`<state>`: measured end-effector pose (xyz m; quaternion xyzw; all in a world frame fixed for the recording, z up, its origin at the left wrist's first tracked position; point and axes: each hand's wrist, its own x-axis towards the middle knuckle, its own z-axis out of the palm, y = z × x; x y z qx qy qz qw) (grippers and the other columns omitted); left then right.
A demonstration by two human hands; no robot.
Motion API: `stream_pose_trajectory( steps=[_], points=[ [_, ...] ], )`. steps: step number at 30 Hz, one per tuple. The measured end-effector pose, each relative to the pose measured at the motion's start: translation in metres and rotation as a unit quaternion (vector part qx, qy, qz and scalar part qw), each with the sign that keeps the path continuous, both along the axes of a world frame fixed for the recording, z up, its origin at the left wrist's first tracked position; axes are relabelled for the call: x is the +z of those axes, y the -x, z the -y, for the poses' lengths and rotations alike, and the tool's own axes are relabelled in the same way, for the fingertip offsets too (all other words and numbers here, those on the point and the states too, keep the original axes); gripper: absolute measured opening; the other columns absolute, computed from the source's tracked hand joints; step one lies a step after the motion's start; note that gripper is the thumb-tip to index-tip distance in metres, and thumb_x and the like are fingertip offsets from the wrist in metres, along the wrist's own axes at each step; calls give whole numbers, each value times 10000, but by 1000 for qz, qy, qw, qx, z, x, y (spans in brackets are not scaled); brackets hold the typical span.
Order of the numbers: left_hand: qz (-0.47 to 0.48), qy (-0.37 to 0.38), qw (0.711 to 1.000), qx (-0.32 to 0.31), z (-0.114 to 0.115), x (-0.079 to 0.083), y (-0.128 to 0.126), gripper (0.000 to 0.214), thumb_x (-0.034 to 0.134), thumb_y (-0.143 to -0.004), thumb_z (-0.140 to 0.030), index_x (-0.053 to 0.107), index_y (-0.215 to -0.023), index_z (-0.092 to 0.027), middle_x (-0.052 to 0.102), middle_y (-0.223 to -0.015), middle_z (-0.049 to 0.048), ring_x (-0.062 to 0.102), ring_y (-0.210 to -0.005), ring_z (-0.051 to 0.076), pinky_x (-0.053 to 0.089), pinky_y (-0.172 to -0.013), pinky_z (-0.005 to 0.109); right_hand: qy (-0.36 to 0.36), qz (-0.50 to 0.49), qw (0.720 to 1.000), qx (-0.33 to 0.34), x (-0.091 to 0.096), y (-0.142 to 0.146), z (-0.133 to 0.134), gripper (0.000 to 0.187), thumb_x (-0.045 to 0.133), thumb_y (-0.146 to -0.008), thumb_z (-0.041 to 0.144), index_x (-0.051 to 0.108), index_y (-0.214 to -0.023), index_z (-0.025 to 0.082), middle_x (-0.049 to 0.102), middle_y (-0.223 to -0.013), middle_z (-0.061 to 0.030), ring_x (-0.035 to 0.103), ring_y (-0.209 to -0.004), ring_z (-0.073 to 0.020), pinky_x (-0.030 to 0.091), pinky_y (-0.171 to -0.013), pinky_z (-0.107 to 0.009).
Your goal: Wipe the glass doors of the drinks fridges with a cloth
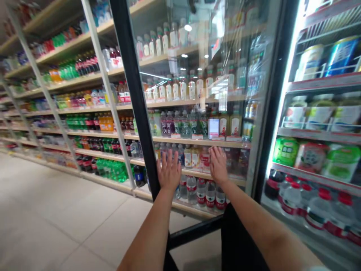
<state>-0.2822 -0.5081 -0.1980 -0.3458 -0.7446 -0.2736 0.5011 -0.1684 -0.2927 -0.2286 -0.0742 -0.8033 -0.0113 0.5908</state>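
Observation:
A tall glass cooler door (203, 94) with a black frame (132, 94) stands swung open in front of me. My left hand (168, 172) lies flat on the glass next to the frame's left edge, fingers spread. My right hand (218, 164) presses flat on the glass a little to the right, fingers stretched upward. Neither hand holds anything. Through the glass I see wooden shelves of bottled drinks (183, 88).
The lit open cooler (318, 131) on the right holds cans, tubs and red-capped water bottles (316, 205) on wire shelves. Long shelves of soft drinks (84, 67) run away to the left. Pale floor tiles (56, 218) stretch along the aisle.

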Motion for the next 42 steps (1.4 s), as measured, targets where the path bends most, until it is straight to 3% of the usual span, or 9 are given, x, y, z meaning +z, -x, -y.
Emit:
stream_pose_trajectory(
  steps=[3,8,14,16,21,28,34,40,42],
  points=[
    [-12,-5,1000,14,0,-2,0,504,537,-1003,-305,521,-1502,-232,414,-1605,147,295,-1545,330,192,-1254,621,60,-66,996,-15,6,10,14,783,398,-919,84,129,-1650,167,277,-1681,-196,76,-1605,-297,287,-1210,-663],
    [-8,-14,1000,2,0,1,-2,510,536,-995,-301,525,-1499,-226,434,-1595,144,296,-1545,331,196,-1251,619,-105,82,989,68,13,11,31,768,380,-922,36,218,-1637,263,386,-1651,-87,170,-1594,-218,286,-1264,-543],
    [4,-23,1000,1,-1,1,-3,516,553,-983,-314,538,-1490,-224,437,-1592,151,279,-1551,338,184,-1251,630,75,-123,989,18,27,2,-9,697,358,-1015,162,90,-1656,209,197,-1711,-169,116,-1602,-283,301,-1239,-611],
    [4,-21,1000,8,-2,1,-3,514,551,-986,-315,536,-1492,-226,428,-1596,154,268,-1554,340,188,-1248,639,73,-107,991,9,21,-1,-5,707,384,-1013,179,90,-1656,200,200,-1709,-173,99,-1603,-297,280,-1240,-632],
    [5,-16,1000,17,-2,1,-3,509,550,-985,-308,542,-1487,-221,425,-1597,159,244,-1561,344,190,-1243,648,-45,67,995,60,2,-11,9,758,414,-941,87,189,-1646,249,313,-1682,-115,108,-1604,-278,281,-1254,-589],
    [-10,-20,999,26,-2,-3,3,513,545,-985,-323,541,-1487,-217,436,-1589,154,235,-1564,328,158,-1255,628,114,-141,983,-12,11,-6,-16,815,410,-918,95,97,-1656,241,153,-1725,-140,111,-1599,-326,251,-1227,-692],
    [7,-10,1000,18,-2,0,0,515,548,-980,-314,547,-1482,-202,418,-1598,163,222,-1566,337,168,-1251,638,-83,74,991,71,13,-5,12,723,431,-938,96,274,-1626,254,393,-1647,-90,163,-1596,-256,262,-1268,-553],
    [14,-14,1000,17,-3,-1,0,521,551,-982,-311,534,-1495,-220,407,-1607,166,230,-1563,353,161,-1247,661,52,-121,991,8,29,-2,-8,715,396,-972,143,168,-1648,195,263,-1694,-151,152,-1597,-272,282,-1251,-589],
    [15,-15,1000,14,-3,-2,1,528,557,-978,-312,531,-1497,-220,408,-1609,166,231,-1564,353,148,-1250,661,-8,-59,998,26,29,-2,-5,702,414,-971,153,211,-1641,199,309,-1680,-135,149,-1598,-270,263,-1263,-574]
  ],
)
